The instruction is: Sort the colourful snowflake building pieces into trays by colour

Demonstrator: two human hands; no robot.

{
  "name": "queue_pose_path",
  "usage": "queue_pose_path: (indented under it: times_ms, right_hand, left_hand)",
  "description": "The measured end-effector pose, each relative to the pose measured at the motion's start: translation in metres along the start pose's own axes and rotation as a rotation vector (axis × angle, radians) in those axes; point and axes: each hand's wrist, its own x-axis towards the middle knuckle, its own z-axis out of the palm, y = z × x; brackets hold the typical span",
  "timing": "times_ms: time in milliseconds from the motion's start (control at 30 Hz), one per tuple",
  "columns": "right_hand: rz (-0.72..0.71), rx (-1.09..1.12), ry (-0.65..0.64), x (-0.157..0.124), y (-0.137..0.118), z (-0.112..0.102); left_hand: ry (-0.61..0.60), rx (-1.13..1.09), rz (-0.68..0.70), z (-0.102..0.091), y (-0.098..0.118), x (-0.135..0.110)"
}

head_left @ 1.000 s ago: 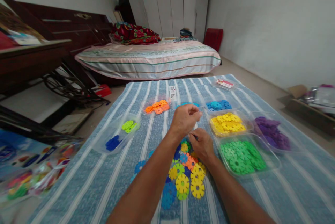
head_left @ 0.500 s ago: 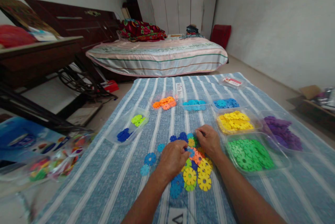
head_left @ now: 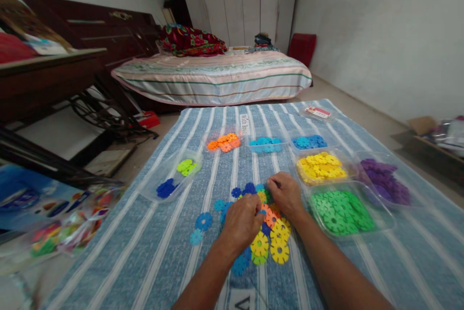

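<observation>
A pile of flat plastic snowflake discs in yellow, blue, orange and green lies on a blue striped cloth. My left hand rests on the pile's left side with fingers curled down onto the discs. My right hand sits at the pile's far right edge, fingers pinched together; what they grip is hidden. Loose blue discs lie left of the pile.
Clear trays hold sorted discs: green, yellow, purple, blue, light blue, orange, and lime with dark blue. A plastic bag of discs lies left. A bed stands beyond the cloth.
My left hand came down from above the far trays onto the pile and slid slightly toward me. My right hand stayed at the pile's far edge.
</observation>
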Motion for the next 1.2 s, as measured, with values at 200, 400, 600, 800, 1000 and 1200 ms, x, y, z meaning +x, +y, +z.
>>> queue_pose_path:
  times_ms: [200,400,600,800,1000,1200]
  right_hand:
    - [-0.011,-0.001,-0.004,-0.001,0.003,0.001]
    - [-0.009,-0.003,0.008,-0.001,0.005,0.003]
    - [-0.006,-0.010,0.006,0.000,0.003,0.002]
    - [-0.014,-0.014,0.018,0.000,0.001,0.003]
    - [-0.021,-0.006,0.012,0.001,0.002,0.003]
    - [-0.012,0.014,0.029,-0.002,0.002,0.003]
  left_hand:
    - [-0.008,-0.211,-0.033,0.000,0.000,-0.011]
    - [-0.012,-0.285,-0.030,-0.006,0.002,-0.017]
    - [0.005,-0.333,-0.012,-0.009,0.012,-0.006]
    - [0.008,-0.362,-0.006,-0.009,0.024,0.004]
    - [0.024,-0.388,0.001,-0.007,0.028,0.007]
    - [0.082,-0.403,0.069,-0.015,0.037,0.028]
